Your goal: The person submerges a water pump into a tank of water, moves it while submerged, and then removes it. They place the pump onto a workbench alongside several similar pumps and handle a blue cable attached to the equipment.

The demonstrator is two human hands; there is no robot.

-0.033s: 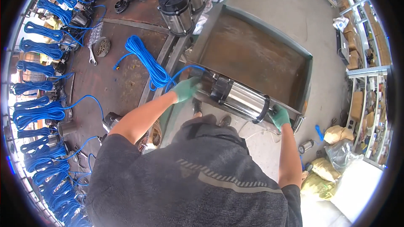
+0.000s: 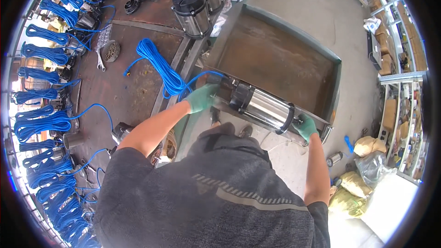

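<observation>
A steel pump [image 2: 266,109] with black end pieces lies tilted along the near edge of a grey-green metal tank [image 2: 294,33]. At the pump's right end, my green-gloved right hand [image 2: 305,127] has its fingers curled round a small dark fitting. My left hand [image 2: 202,98], also gloved in green, is beside the tank's near left corner, left of the pump's black head; its fingertips are smeared by motion. A blue cable runs from the pump's left end to a blue cable coil [image 2: 161,69] on the brown workbench [image 2: 124,96].
Several upright pumps [image 2: 192,14] stand along the bench's right side. Cable coils [image 2: 43,121] line the far left. A wrench [image 2: 100,60] lies by a dish of small parts [image 2: 111,51]. Bags [image 2: 356,184] and a small steel cylinder [image 2: 334,159] rest on the floor, near shelves [image 2: 404,78].
My left hand has shifted slightly left, away from the pump's head. The pump and my right hand look nearly the same.
</observation>
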